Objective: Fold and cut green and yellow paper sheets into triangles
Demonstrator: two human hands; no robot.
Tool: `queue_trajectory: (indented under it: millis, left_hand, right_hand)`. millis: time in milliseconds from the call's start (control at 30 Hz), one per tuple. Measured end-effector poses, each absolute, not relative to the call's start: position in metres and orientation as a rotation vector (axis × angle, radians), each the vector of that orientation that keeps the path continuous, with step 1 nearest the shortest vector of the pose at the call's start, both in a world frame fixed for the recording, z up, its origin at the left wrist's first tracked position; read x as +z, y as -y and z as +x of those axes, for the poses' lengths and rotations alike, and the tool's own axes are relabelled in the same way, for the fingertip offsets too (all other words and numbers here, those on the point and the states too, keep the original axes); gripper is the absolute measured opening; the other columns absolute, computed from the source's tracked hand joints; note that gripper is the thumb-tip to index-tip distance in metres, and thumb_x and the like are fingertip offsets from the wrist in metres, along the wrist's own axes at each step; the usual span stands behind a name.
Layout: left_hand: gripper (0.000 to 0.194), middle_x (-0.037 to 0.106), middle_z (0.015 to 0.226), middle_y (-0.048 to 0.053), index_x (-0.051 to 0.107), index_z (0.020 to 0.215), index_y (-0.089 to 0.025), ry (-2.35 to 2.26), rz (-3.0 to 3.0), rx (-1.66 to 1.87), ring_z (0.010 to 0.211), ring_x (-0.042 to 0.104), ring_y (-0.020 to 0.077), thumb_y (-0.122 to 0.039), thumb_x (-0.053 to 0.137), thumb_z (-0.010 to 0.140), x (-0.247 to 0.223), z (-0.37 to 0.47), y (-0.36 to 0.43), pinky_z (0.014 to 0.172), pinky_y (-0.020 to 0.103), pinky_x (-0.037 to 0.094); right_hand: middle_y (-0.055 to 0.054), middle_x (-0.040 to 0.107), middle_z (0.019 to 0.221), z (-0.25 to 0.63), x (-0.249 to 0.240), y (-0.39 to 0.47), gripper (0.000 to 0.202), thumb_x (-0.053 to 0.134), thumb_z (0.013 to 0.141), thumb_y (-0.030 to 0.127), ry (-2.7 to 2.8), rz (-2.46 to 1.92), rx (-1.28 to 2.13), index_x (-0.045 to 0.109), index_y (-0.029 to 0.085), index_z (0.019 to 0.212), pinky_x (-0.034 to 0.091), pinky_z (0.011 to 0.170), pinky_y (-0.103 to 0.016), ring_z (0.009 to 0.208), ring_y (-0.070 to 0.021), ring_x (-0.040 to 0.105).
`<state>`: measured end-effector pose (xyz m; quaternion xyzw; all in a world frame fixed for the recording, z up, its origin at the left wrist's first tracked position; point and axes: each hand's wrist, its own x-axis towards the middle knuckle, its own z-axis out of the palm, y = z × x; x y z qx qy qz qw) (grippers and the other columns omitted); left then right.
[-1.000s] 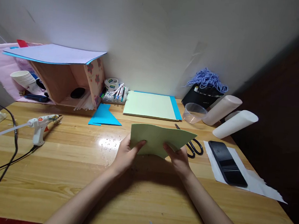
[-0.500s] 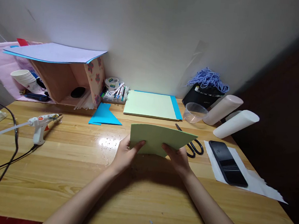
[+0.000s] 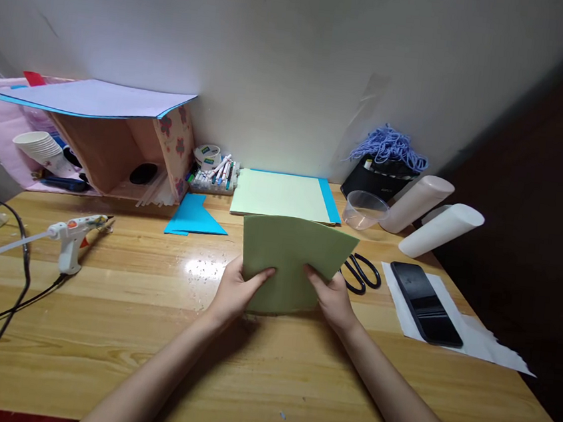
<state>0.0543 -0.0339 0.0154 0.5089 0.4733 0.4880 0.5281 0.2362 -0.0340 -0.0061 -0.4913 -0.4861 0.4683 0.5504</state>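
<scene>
A green sheet (image 3: 292, 252), apparently card or craft foam, stands tilted up above the middle of the table, its top edge slightly bowed. My left hand (image 3: 235, 293) is closed on its left side, the thumb lying across the front face. On the right side my right hand (image 3: 335, 300) grips it the same way; the other fingers of both hands are hidden behind the sheet. Black-handled scissors (image 3: 362, 276) lie just past my right hand, their blades hidden by the sheet. Beyond it rests a stack of pale green sheets (image 3: 280, 194) with a blue edge showing.
Left: a glue gun (image 3: 74, 243) with its cord, a box with a lilac roof (image 3: 97, 97), paper cups (image 3: 39, 145). Blue scraps (image 3: 195, 219) and markers (image 3: 219, 174) lie behind. Right: a clear bowl (image 3: 365, 210), white rolls (image 3: 440, 231), a phone (image 3: 425, 303) on white paper.
The green sheet has been tipped more upright, so more of its front face shows and its lower edge sits nearer me. It now covers the scissor blades. Both hands keep their hold.
</scene>
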Motion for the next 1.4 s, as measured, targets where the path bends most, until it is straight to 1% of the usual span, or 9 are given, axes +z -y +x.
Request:
queue_trajectory:
  millis: [133,300,467,567,667,800,933,1100,1400]
  left_hand:
    - [0.036,0.066,0.101,0.009,0.060,0.100,-0.015,-1.105,1.132,1.064,0.089,0.062,0.0244,-0.036,0.066,0.071,0.011,0.053,0.030,0.072,0.034,0.052]
    - [0.042,0.061,0.109,0.012,0.050,0.110,-0.016,-1.238,1.228,1.062,0.097,0.059,0.0247,-0.030,0.064,0.073,-0.008,0.050,0.024,0.079,0.037,0.050]
    - [0.059,0.045,0.126,0.016,0.030,0.130,-0.018,-1.521,1.821,1.033,0.110,0.050,0.0257,-0.023,0.056,0.077,-0.024,0.045,0.018,0.087,0.043,0.043]
    - [0.050,0.036,0.134,0.016,0.038,0.127,-0.017,-1.549,2.261,0.840,0.121,0.037,0.0283,-0.023,0.052,0.080,-0.031,0.043,0.012,0.097,0.046,0.033]
    - [0.039,0.040,0.133,0.014,0.043,0.125,-0.016,-1.490,2.478,0.578,0.122,0.036,0.0272,-0.024,0.041,0.086,-0.035,0.042,0.006,0.100,0.045,0.029]
    - [0.043,0.040,0.135,0.012,0.042,0.127,-0.018,-1.447,2.564,0.412,0.121,0.039,0.0268,-0.032,0.039,0.087,-0.032,0.034,-0.005,0.099,0.042,0.029]
    - [0.050,0.041,0.134,0.009,0.042,0.128,-0.022,-1.326,2.584,0.355,0.117,0.041,0.0273,-0.042,0.046,0.083,-0.025,0.024,-0.016,0.098,0.041,0.031]
    - [0.049,0.040,0.135,0.008,0.042,0.128,-0.022,-1.325,2.558,0.456,0.116,0.042,0.0268,-0.041,0.048,0.083,-0.028,0.021,-0.014,0.098,0.042,0.031]
    - [0.058,0.042,0.133,0.012,0.033,0.131,-0.015,-1.339,2.477,0.565,0.121,0.039,0.0245,-0.038,0.050,0.081,-0.033,0.020,-0.010,0.102,0.039,0.029]
  right_hand:
    - [-0.008,0.068,0.093,0.242,-0.001,0.029,0.034,0.061,0.075,0.041,1.134,-1.155,1.166,0.058,0.017,0.099,0.052,0.069,-0.032,0.081,-0.0206,0.063]
    - [-0.006,0.068,0.074,0.246,-0.014,0.019,0.033,0.059,0.073,0.046,1.159,-1.271,1.226,0.056,0.016,0.088,0.049,0.053,-0.028,0.061,-0.0190,0.062]
    - [-0.005,0.068,0.070,0.248,-0.034,0.011,0.029,0.058,0.072,0.042,1.223,-1.424,1.187,0.058,0.016,0.084,0.048,0.054,-0.030,0.064,-0.0214,0.063]
    - [-0.004,0.068,0.070,0.250,-0.038,0.008,0.026,0.056,0.071,0.040,1.312,-1.517,1.078,0.061,0.017,0.082,0.048,0.056,-0.029,0.068,-0.0215,0.063]
    - [-0.003,0.066,0.067,0.252,-0.037,0.007,0.025,0.054,0.072,0.039,1.413,-1.579,0.926,0.063,0.017,0.080,0.046,0.056,-0.028,0.064,-0.0194,0.061]
    - [-0.003,0.063,0.065,0.257,-0.039,0.001,0.027,0.051,0.075,0.038,1.486,-1.649,0.724,0.063,0.016,0.086,0.044,0.056,-0.027,0.057,-0.0155,0.056]
    - [-0.007,0.066,0.083,0.259,-0.043,-0.004,0.029,0.050,0.077,0.033,1.499,-1.562,0.630,0.062,0.015,0.097,0.048,0.066,-0.030,0.070,-0.0171,0.060]
    - [-0.006,0.065,0.102,0.253,-0.037,0.004,0.029,0.042,0.083,0.018,1.744,-1.346,0.492,0.061,0.022,0.104,0.046,0.084,-0.035,0.094,-0.0185,0.060]
    - [-0.004,0.063,0.112,0.250,-0.032,0.016,0.033,0.043,0.082,0.011,2.281,-1.059,0.344,0.061,0.025,0.106,0.046,0.090,-0.039,0.105,-0.0189,0.057]
